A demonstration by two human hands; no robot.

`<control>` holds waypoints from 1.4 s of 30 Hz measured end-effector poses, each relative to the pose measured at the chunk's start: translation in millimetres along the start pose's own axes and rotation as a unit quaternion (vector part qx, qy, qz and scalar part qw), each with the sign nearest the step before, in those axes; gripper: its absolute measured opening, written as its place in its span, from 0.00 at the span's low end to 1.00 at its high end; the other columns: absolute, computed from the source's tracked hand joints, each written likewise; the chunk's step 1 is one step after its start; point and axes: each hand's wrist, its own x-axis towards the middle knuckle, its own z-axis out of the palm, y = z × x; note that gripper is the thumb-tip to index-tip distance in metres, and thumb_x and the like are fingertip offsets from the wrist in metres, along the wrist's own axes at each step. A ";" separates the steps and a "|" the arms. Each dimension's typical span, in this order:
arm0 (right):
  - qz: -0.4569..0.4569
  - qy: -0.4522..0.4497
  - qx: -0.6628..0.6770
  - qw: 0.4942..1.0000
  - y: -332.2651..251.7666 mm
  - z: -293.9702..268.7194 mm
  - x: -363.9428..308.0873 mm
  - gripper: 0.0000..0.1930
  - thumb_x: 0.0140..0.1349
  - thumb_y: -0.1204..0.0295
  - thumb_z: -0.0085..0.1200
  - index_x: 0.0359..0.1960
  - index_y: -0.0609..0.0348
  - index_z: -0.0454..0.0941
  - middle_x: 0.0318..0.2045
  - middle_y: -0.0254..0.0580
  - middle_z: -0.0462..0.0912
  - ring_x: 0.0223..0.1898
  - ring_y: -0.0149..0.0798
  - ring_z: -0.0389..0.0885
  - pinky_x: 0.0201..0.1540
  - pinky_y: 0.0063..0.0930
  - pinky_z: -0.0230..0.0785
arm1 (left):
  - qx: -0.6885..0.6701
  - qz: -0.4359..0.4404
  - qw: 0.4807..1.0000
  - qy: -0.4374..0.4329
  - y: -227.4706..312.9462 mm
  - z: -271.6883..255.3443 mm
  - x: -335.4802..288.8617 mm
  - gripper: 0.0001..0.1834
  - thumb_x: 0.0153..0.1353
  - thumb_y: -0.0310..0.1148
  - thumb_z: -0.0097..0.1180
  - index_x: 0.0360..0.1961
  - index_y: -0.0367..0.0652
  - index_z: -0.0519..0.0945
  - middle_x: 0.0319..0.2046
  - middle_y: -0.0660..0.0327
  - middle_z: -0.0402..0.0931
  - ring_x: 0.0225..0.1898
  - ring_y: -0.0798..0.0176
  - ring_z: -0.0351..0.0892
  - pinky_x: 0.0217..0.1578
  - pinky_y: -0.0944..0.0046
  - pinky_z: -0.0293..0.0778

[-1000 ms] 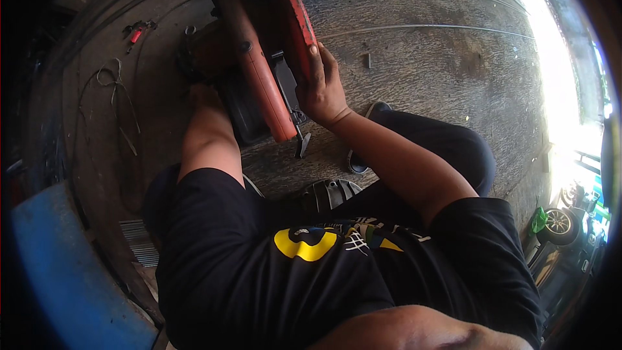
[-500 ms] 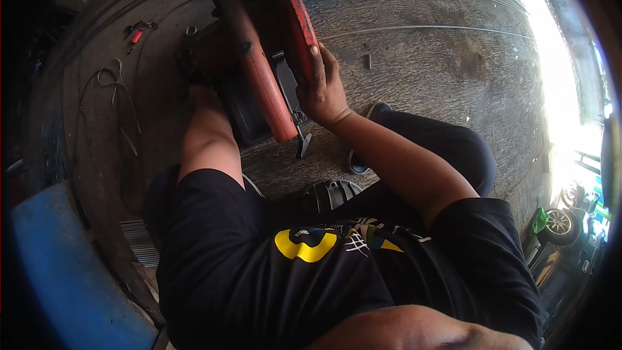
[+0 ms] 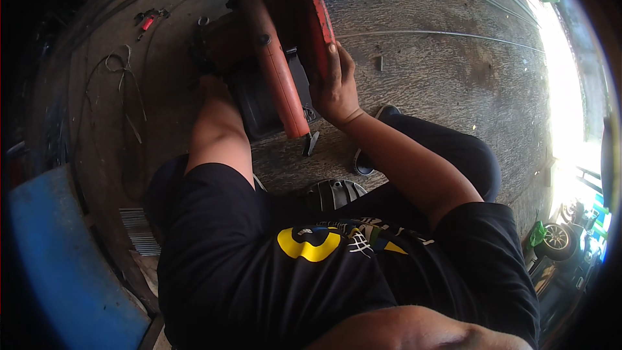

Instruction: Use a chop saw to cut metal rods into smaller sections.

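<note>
A cut-off saw (image 3: 280, 84) with a long red handle, a dark base and a round red blade guard (image 3: 324, 23) is in front of me. My right hand (image 3: 337, 91) grips the guard's near right edge, two fingers stretched along its outer face and the thumb hidden. Low on the saw's left side is my left hand (image 3: 210, 84), its fingers lost in shadow behind the dark body. Below the handle's end sticks out a small metal lever (image 3: 311, 144).
Worn floor boards surround the saw. Left lie a looped wire (image 3: 120, 65) and a small red-and-black item (image 3: 148, 23). Long thin rods (image 3: 447, 32) run across the far right, with a short metal piece (image 3: 381, 63) nearer. A blue panel (image 3: 71, 266) stands at lower left.
The whole view has shifted, so saw, floor items and hands appear slightly farther right. Both hands keep their places at the saw.
</note>
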 end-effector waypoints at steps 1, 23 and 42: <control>0.004 -0.003 0.006 1.000 -0.4 -0.5 -0.1 0.40 0.51 0.81 0.50 0.68 0.63 0.47 0.56 0.70 0.62 0.56 0.65 0.66 0.57 0.48 0.66 | -0.006 -0.001 1.000 0.000 0.7 0.1 0.9 0.27 0.57 0.54 0.55 0.47 0.42 0.79 0.43 0.55 0.77 0.43 0.55 0.78 0.39 0.55 0.73; -0.018 -0.019 -0.022 0.999 -5.4 -5.4 5.3 0.40 0.48 0.83 0.48 0.65 0.72 0.45 0.56 0.74 0.59 0.56 0.66 0.63 0.57 0.48 0.66 | -0.340 -0.087 0.935 -0.052 6.9 2.2 -1.1 0.27 0.59 0.54 0.53 0.46 0.42 0.79 0.41 0.56 0.77 0.41 0.56 0.78 0.37 0.54 0.73; -0.006 0.008 -0.007 1.000 -1.5 -2.8 2.4 0.39 0.51 0.79 0.51 0.67 0.63 0.49 0.55 0.70 0.62 0.54 0.64 0.68 0.54 0.48 0.69 | -0.387 -0.106 0.914 -0.063 -1.3 -6.7 9.7 0.26 0.60 0.54 0.52 0.46 0.42 0.79 0.40 0.56 0.77 0.40 0.56 0.78 0.35 0.54 0.73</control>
